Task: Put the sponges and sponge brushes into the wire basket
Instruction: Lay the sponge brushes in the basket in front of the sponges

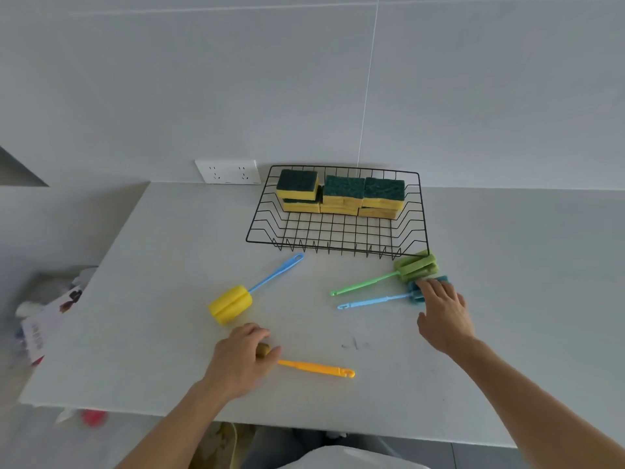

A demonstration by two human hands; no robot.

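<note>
A black wire basket (338,233) stands at the back of the white table, against the wall. Yellow-and-green sponges (343,194) are stacked in three piles along its far side. In front of it, to the left, lies a yellow sponge brush (230,304) with a blue handle. A green sponge brush (416,265) rests against the basket's front right corner. Beside it lies a teal sponge brush with a light blue handle (375,301); my right hand (443,309) lays spread fingers on its head. My left hand (241,358) curls over the brownish head of an orange-handled brush (314,368).
A white double socket (228,171) sits on the wall left of the basket. Past the table's left edge lie blurred packages and papers (50,309). A red object (93,418) lies below the front left corner. The table's front edge runs just below my forearms.
</note>
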